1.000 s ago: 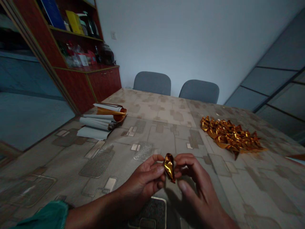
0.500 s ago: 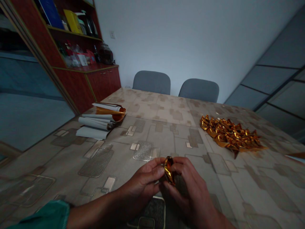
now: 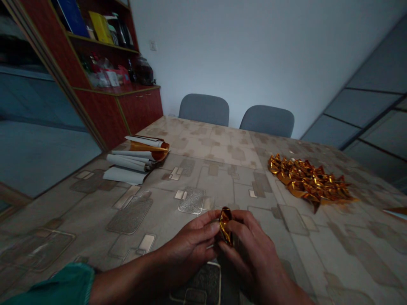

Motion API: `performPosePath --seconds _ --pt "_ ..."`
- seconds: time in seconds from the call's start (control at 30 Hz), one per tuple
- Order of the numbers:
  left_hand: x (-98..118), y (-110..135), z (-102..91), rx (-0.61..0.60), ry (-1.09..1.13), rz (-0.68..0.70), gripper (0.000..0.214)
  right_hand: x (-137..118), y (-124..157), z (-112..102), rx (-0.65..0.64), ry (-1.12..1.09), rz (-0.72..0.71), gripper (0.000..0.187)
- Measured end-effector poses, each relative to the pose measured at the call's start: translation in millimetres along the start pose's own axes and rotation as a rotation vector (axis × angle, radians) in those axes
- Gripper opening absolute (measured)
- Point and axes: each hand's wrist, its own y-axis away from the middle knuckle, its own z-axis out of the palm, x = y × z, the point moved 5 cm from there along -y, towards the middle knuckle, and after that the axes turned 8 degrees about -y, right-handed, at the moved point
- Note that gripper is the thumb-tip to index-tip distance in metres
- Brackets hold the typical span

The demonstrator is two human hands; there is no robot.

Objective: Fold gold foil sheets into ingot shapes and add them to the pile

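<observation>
Here's the surface (image 3: 222,163), wide and patterned, spreading under both hands and well out past them. Off beyond the left hand, far forward, stands the red-brown cabinet (image 3: 141,110), its shelves loaded. Straight ahead of the hands, at the far edge, two grey chairs: the left chair (image 3: 204,110) and the right chair (image 3: 267,120), side by side.

Now closer in! Forward and to the right of the right hand, a crowded cluster of folded gold pieces (image 3: 308,180), well apart from the fingers. Forward and to the left of the left hand sits a stack of folded sheets (image 3: 136,163), pale backs up, a bit of gold showing.

And to the hands! The left hand (image 3: 200,235) has thumb and fingers pinched on the near-left side; the right hand (image 3: 254,245) grips from the other side, its fingers covering part of the view. Between them, smallest of all, it's the gold foil piece (image 3: 225,215), held at the fingertips of both, roughly upright, its top end peeking out above the fingers.
</observation>
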Motion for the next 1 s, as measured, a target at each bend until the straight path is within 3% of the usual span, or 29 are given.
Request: performPosePath --seconds 0.2,0.47,1.0 --pt "2.8 1.3 -1.8 -0.001 -0.014 0.000 0.030 -3.0 0.7 -1.4 -0.020 0.061 -0.052 0.026" --pt "1.1 0.5 -4.2 0.047 0.035 -0.021 0.032 2.6 0.6 1.1 -0.056 0.073 -0.006 0.025" --pt "3.3 3.7 3.5 -0.010 -0.011 -0.022 0.028 7.5 -1.4 0.7 -0.075 0.045 0.087 0.028"
